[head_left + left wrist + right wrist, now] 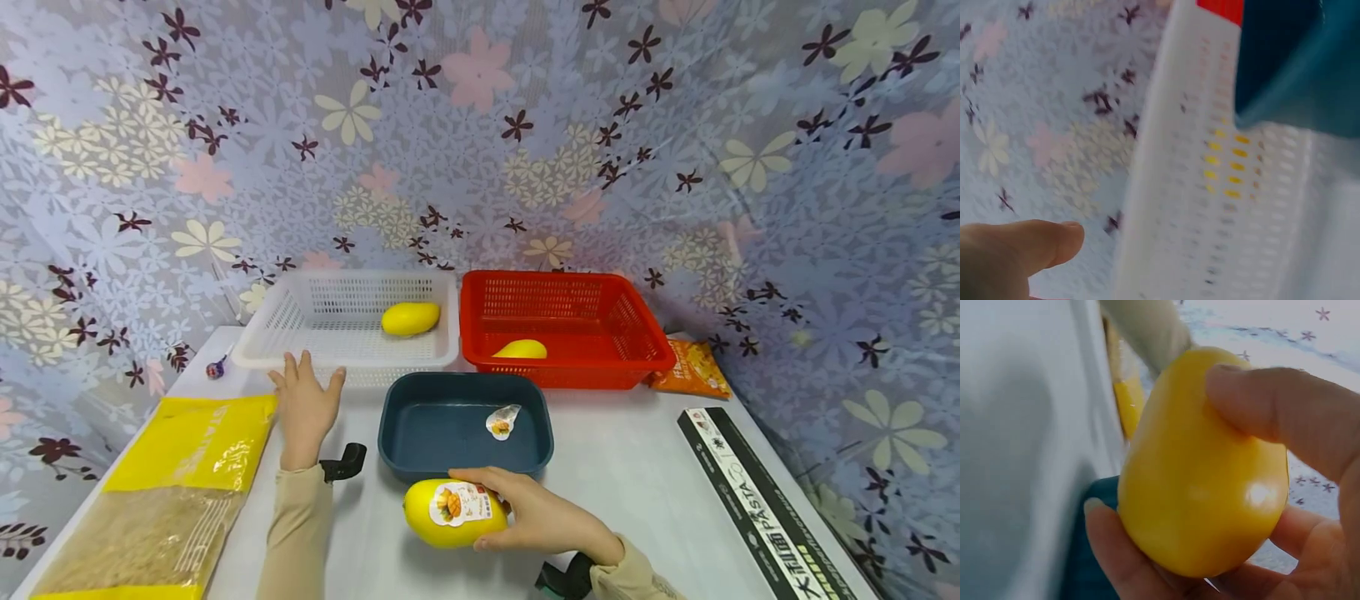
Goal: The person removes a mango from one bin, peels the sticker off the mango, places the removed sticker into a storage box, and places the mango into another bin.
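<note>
My right hand (536,512) grips a yellow mango (450,533) in front of the dark blue bin. A printed sticker (459,503) is on the mango's upper side. Thumb and fingers wrap round the fruit (1197,475) in the right wrist view. Fingers spread, my left hand (303,412) holds nothing beside the front rim of the white basket (345,364); whether it touches the rim I cannot tell. In the dark blue bin (431,468) lies a small sticker-like piece (502,422). One mango (410,318) lies in the white basket, another (522,349) in the red basket (570,375).
A yellow bag (195,442) with a see-through lower part lies at the left. On the right are an orange snack packet (692,368) and a long black pasta box (757,508). A small wrapped item (216,367) sits left of the white basket. Flowered cloth (480,167) hangs behind.
</note>
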Action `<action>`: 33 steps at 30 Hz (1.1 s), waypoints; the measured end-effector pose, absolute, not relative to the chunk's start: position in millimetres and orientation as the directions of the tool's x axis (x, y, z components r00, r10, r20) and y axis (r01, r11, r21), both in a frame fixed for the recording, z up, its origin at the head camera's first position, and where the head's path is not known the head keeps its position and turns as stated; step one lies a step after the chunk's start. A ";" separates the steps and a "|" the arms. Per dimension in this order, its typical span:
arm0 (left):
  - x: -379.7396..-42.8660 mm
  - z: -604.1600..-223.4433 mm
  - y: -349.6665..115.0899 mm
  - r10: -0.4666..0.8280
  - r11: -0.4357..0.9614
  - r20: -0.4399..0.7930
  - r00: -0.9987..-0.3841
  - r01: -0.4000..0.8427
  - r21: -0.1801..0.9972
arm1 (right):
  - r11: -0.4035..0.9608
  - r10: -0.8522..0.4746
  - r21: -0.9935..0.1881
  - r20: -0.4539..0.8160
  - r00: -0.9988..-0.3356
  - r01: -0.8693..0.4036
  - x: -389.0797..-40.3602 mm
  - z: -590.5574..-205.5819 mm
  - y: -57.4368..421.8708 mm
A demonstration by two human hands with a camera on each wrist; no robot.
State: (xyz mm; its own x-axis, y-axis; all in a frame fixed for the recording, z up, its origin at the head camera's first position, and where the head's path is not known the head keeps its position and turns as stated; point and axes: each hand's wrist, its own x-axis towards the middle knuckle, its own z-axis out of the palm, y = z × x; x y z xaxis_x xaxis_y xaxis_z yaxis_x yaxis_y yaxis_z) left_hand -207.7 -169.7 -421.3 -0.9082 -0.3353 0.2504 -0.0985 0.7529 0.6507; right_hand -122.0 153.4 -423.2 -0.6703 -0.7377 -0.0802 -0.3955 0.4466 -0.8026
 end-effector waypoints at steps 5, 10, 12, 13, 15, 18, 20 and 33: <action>-198.0 -400.8 -153.0 -0.263 0.787 0.308 -0.914 -0.019 0.617 | 0.451 -0.753 -0.805 -0.111 -0.649 -0.386 -119.3 -434.3 154.4; -182.5 -388.2 -130.2 -0.133 0.814 0.436 -0.890 0.153 0.560 | 0.465 -0.761 -0.774 -0.102 -0.641 -0.429 -119.6 -443.2 153.6; -174.4 -387.3 -118.0 -0.059 0.813 0.496 -0.867 0.247 0.527 | 0.483 -0.755 -0.766 -0.117 -0.645 -0.425 -119.4 -445.7 153.8; -169.9 -387.8 -111.4 -0.016 0.809 0.517 -0.856 0.292 0.509 | 0.493 -0.749 -0.762 -0.127 -0.650 -0.420 -119.2 -447.0 154.3; -159.1 -389.9 -98.2 0.071 0.794 0.535 -0.842 0.373 0.481 | 0.514 -0.735 -0.758 -0.146 -0.662 -0.403 -118.7 -449.8 155.8; -138.8 -396.9 -80.7 0.207 0.764 0.522 -0.828 0.469 0.442 | 0.534 -0.716 -0.753 -0.162 -0.679 -0.384 -117.0 -454.9 159.0; -125.3 -401.2 -70.6 0.285 0.741 0.499 -0.819 0.518 0.428 | 0.540 -0.706 -0.752 -0.160 -0.690 -0.378 -116.1 -458.0 161.8; -87.2 -428.5 -43.4 0.459 0.672 0.499 -0.735 0.655 0.347 | 0.438 -0.721 -0.832 -0.099 -0.686 -0.340 -114.1 -478.6 164.5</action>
